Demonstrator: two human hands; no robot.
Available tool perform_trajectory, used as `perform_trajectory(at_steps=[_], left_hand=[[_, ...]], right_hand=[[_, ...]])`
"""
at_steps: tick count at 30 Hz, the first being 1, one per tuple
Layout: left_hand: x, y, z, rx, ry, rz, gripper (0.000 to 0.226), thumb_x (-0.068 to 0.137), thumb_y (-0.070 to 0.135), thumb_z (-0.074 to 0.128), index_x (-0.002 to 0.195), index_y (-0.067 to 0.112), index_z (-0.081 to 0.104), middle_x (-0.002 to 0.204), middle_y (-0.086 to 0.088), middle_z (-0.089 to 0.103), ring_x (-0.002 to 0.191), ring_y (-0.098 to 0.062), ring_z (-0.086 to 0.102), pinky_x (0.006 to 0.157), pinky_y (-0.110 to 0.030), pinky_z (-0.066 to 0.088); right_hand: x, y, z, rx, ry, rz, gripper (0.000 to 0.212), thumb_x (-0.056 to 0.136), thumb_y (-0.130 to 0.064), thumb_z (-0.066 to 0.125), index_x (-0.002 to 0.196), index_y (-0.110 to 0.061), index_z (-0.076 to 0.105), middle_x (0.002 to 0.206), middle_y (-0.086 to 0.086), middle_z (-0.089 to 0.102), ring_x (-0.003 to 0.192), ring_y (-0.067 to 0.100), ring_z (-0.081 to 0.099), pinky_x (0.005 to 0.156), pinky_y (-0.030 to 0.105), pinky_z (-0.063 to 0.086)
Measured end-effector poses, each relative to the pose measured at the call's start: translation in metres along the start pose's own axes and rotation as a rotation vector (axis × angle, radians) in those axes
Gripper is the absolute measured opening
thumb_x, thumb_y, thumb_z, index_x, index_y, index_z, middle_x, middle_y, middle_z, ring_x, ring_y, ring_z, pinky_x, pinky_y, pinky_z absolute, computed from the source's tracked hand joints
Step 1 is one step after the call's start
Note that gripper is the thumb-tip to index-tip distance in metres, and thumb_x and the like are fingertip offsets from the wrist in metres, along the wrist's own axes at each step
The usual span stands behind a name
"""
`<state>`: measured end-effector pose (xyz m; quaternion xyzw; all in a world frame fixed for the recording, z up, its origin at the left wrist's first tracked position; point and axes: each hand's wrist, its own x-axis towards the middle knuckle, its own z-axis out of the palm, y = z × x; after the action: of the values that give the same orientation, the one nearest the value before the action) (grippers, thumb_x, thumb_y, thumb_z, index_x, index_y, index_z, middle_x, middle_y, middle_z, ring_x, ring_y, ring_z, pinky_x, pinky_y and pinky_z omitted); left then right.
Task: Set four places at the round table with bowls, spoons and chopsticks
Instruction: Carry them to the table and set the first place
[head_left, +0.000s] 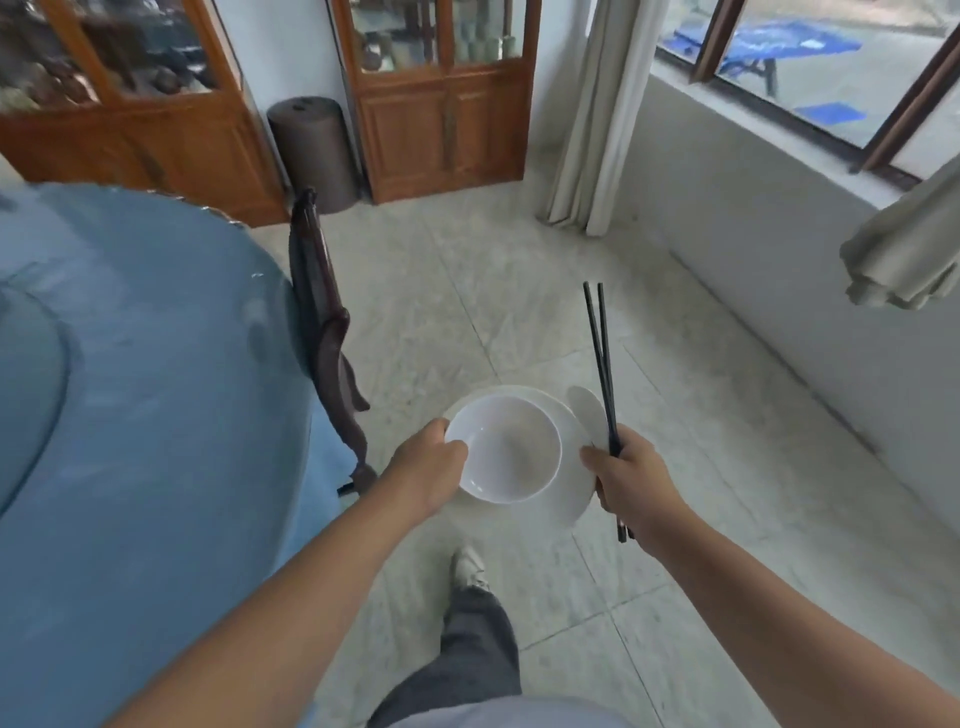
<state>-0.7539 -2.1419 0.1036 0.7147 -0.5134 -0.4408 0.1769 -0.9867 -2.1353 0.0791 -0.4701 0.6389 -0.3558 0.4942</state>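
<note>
We observe one place setting in transit, carried above the tiled floor (675, 467) and not yet over the tabletop (130, 389).

Risks noted. The white bowl (503, 448) rides loose on a white plate (566, 493); we judge that any tilt of the plate could let the bowl slide off toward the floor. The left hand (431, 467) pins the stack at one edge only, thumb over the bowl's rim, so the far side appears unsupported. The right hand (631, 486) carries two kinds of utensil in a single grip, and a small loosening could drop the white spoon (587, 415) or let the black chopsticks (602, 374) scissor apart; they already cross just above the grip. A dark wooden chair (324, 332) stands between the person and the tabletop, and we judge a knock against it possible during the approach.

Positions relative to the grip. The left grip is clenched on the near-left rim of bowl and plate; the stack extends away from it toward the right hand. The right grip is closed around chopsticks and spoon handle; the spoon's scoop lies just beyond the fingers, the chopstick tips well beyond, their butts protruding below the palm. The plate's right edge sits just beside the right grip; we cannot tell whether they touch.
</note>
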Motion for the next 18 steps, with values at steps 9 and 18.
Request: perform_trajectory(at_steps=[9, 18], left_hand=[[0.201, 0.087, -0.092, -0.041, 0.006, 0.005, 0.043, 0.083, 0.03, 0.039, 0.124, 0.025, 0.052, 0.109, -0.001, 0.058, 0.094, -0.021, 0.055, 0.082, -0.04, 0.051], [0.382, 0.147, -0.162, -0.089, 0.07, -0.079, 0.044, 0.077, 0.033, 0.036, 0.118, 0.026, 0.052, 0.107, 0.001, 0.059, 0.095, -0.022, 0.057, 0.09, -0.045, 0.05]], right_hand=[[0.226, -0.096, 0.031, 0.018, -0.063, -0.027, 0.017, 0.084, -0.01, 0.052, 0.09, -0.019, 0.065, 0.051, -0.016, 0.053, 0.042, 0.005, 0.044, 0.042, 0.02, 0.034], [0.451, -0.169, 0.073, -0.034, -0.167, -0.061, 0.015, 0.079, -0.019, 0.055, 0.089, -0.021, 0.064, 0.05, -0.017, 0.054, 0.043, 0.004, 0.046, 0.047, 0.024, 0.035]])
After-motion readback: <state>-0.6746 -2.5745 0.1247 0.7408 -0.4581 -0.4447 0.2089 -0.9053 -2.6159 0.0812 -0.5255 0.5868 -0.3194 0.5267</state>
